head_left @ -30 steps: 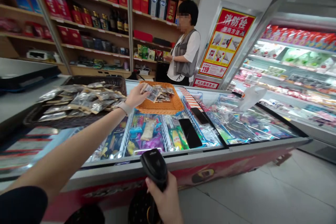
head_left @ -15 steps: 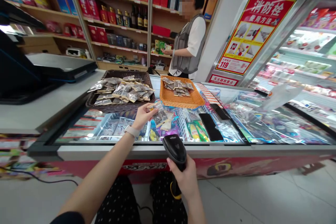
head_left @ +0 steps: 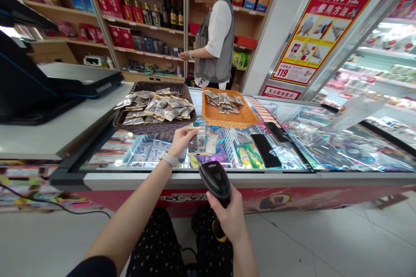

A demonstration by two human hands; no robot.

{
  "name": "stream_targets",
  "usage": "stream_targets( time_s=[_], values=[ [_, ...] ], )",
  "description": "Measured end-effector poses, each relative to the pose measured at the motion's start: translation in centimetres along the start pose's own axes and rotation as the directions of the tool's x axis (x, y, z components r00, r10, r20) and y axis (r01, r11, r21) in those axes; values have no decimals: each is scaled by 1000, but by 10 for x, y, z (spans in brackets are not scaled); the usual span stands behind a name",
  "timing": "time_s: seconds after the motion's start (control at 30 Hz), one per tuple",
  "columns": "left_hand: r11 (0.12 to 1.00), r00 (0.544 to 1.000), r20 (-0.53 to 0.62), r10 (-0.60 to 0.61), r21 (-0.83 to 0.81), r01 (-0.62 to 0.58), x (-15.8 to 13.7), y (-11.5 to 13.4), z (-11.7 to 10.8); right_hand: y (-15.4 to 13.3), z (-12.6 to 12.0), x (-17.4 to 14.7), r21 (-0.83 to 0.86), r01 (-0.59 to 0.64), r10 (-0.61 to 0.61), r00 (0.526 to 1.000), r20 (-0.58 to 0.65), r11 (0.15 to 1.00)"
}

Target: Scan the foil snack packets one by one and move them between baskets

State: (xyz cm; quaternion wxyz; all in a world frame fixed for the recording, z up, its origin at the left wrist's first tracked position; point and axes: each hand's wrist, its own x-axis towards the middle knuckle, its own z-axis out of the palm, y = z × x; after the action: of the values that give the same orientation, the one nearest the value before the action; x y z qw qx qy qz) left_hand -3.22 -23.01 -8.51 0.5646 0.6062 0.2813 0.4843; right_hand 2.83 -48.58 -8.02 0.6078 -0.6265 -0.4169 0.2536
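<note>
Between the thumb and fingers of my left hand (head_left: 182, 140) is a small clear snack packet (head_left: 197, 142), held by its upper left edge over the freezer's glass top. My right hand (head_left: 230, 212) grips the handle of a black barcode scanner (head_left: 215, 179), its head tilted toward the packet but apart from it. Beyond my left hand stands a dark brown wicker basket (head_left: 143, 128), heaped with similar packets (head_left: 162, 104). To its right, an orange wicker basket (head_left: 230, 120) holds a smaller group of packets (head_left: 224, 100) toward its back.
Two dark phones (head_left: 265, 150) lie on the glass of the chest freezer (head_left: 292, 177). A person (head_left: 214, 39) stands behind it, before shelves of boxes and bottles. At left, a black scale (head_left: 81, 80) sits on a grey counter (head_left: 35, 138).
My left hand has turned the packet flatter toward the scanner. The person behind the freezer has shifted left. The whole view has swung slightly; the scanner stays in my right hand.
</note>
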Motion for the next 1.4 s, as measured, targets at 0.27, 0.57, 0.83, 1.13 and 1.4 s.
stream_targets(
  time_s=[0.27,0.57,0.83,1.13,1.4],
  values=[
    [996,999,25,25,81,-27,0,-4,0,-1,1,-1,-37,-23,22,999,-37,999],
    [990,998,42,55,127,-59,-1,-1,-2,0,4,-3,-28,-43,42,998,-42,999],
    [987,996,40,74,143,-79,-2,5,-2,5,7,-1,-17,-48,47,996,-82,999],
    [975,932,-333,140,212,-71,18,50,-16,16,4,5,33,-200,203,970,-136,979],
    [890,889,-379,256,452,-64,157,120,-70,26,2,7,34,-190,193,972,-133,981]
  ],
)
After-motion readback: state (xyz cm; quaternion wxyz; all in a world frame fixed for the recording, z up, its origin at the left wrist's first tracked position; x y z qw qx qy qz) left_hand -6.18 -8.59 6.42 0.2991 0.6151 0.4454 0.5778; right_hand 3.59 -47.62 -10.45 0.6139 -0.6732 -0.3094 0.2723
